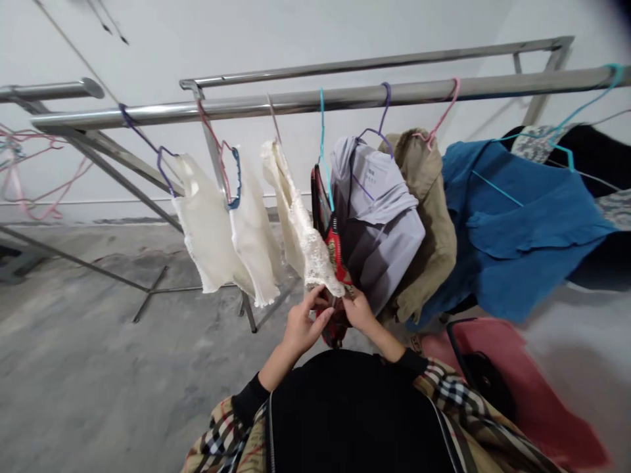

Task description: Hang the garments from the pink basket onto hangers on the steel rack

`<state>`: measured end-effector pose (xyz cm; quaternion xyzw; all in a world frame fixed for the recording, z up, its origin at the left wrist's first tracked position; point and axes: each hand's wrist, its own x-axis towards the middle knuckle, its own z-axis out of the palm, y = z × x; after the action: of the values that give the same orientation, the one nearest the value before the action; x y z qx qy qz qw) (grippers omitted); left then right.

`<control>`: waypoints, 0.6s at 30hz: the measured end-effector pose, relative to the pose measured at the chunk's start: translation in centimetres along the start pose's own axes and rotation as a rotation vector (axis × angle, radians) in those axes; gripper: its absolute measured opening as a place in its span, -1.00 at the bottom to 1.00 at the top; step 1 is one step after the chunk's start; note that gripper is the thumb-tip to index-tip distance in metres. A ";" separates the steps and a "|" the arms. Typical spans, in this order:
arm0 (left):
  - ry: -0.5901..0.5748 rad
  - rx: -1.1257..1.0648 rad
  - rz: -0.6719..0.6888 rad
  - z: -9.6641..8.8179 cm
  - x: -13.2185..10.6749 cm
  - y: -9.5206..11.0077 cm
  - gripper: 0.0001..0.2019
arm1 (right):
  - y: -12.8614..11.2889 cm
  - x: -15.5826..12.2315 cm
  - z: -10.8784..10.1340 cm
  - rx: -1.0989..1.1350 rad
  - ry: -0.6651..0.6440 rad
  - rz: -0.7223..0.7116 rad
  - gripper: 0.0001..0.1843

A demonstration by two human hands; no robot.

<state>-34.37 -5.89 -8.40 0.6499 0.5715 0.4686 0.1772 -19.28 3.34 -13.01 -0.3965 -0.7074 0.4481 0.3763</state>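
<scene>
In front of me a cream lace top (315, 253) hangs from a pale hanger on the metal rail. At its lower hem is my left hand (302, 327), thumb and forefinger apart, fingertips touching the lace. My right hand (359, 310) pinches the hem's right corner between its fingers, partly hidden by the fabric. Just behind hangs a red and black patterned garment (334, 246) on a turquoise hanger (323, 148), close to both hands. To the right is a light grey shirt (377, 217) on a purple hanger.
Two cream tops (207, 230) hang at left along the rail (296, 102). A khaki garment (426, 203) and a blue shirt (532, 217) hang at right. A pink-red object (537, 387) with a black handle stands on the floor. Pink hangers (44, 171) hang far left.
</scene>
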 end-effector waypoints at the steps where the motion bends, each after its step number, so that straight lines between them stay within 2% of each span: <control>1: 0.047 -0.003 0.027 -0.5 0.2 0.4 -0.55 | 0.4 0.1 -0.5 0.004 0.051 0.026 -0.57; 3: 0.211 0.036 0.091 -2.1 0.5 1.0 -0.65 | 1.2 0.2 -1.6 0.004 0.202 0.102 -0.50; 6: 0.492 0.114 0.189 -5.5 1.1 1.2 -0.68 | 2.1 0.1 -3.0 -0.015 0.395 0.182 -0.45; 9: 0.821 0.226 0.285 -10.3 2.5 0.8 -0.70 | 2.7 -0.4 -3.7 -0.054 0.431 0.173 -0.44; 11: 0.982 0.315 0.279 -14.0 4.1 0.2 -0.65 | 3.3 -1.0 -3.7 -0.079 0.401 0.168 -0.44; 13: 1.025 0.288 0.177 -17.6 6.0 -1.0 -0.51 | 4.2 -1.7 -3.3 -0.080 0.360 0.170 -0.44; 16: 0.869 0.110 -0.066 -21.8 9.3 -3.6 -0.27 | 5.9 -2.9 -2.5 -0.068 0.271 0.208 -0.43; 18: 0.750 -0.012 -0.169 -23.4 11.2 -5.5 -0.14 | 6.9 -3.7 -1.8 -0.068 0.197 0.256 -0.45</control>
<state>-57.54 -1.25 3.60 0.3828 0.6456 0.6608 -0.0026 -14.64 2.62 -19.56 -0.5377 -0.6257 0.4271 0.3701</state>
